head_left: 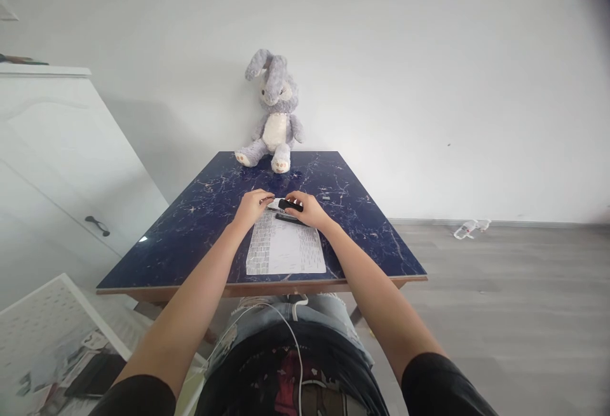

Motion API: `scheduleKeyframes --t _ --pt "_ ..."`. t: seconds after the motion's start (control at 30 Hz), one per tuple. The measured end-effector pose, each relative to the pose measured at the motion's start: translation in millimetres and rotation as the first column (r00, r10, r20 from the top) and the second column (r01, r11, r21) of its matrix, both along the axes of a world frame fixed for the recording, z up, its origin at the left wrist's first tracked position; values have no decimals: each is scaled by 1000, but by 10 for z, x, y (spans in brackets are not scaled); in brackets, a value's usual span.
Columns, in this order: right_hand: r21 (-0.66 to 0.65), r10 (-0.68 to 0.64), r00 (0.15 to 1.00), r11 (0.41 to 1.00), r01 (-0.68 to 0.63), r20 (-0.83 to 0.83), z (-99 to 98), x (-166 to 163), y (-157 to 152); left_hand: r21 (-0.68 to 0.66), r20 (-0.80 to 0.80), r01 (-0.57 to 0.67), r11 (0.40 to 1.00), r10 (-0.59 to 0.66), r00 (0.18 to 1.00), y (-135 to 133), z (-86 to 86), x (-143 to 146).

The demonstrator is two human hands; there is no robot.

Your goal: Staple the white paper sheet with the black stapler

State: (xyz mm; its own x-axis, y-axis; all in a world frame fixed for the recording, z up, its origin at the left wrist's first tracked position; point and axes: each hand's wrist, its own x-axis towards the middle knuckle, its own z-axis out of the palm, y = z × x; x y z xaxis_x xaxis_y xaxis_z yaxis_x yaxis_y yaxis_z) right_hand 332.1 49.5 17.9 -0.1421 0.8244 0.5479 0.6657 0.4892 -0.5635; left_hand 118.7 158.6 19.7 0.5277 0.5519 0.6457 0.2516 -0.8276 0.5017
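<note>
Beyond the grip, past the far table edge, rises a pale wall [429, 86]. Out to the left of both hands stands a white cabinet [52, 136]. Spread beneath and all around them is a dark blue table [190, 238] with light veining. Straight ahead of the fingers, a grey plush rabbit [275, 130] sits upright at the far side. Under the hands and reaching toward the body lies a sheet of paper [286, 251] covered in rows of marks. The right hand [309, 209] has its fingers and thumb closed around a black stapler [291, 205], above the paper's far end. The left hand [250, 209] has its fingertips drawn together just beside it; whether they pinch anything, I cannot tell. Just right of the right knuckles rests a small grey piece [326, 198].
</note>
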Motion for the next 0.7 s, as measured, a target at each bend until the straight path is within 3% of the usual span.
scheduleKeyframes --t 0.17,0.3,0.53,0.7 --pt "-1 -7 1000 1000 7 -6 -8 19 10 6 -45 -28 1000 28 999 39 5 -50" --pt "19 -1 1000 1000 1 -16 -11 29 12 -57 -118 28 998 -35 992 8 24 -61" --pt "-1 -1 1000 1000 1 -16 -9 28 9 -6 -177 110 994 -110 978 37 23 -65" --pt "2 -6 1000 1000 6 -6 2 23 1 -36 -174 96 995 -101 980 14 21 -66"
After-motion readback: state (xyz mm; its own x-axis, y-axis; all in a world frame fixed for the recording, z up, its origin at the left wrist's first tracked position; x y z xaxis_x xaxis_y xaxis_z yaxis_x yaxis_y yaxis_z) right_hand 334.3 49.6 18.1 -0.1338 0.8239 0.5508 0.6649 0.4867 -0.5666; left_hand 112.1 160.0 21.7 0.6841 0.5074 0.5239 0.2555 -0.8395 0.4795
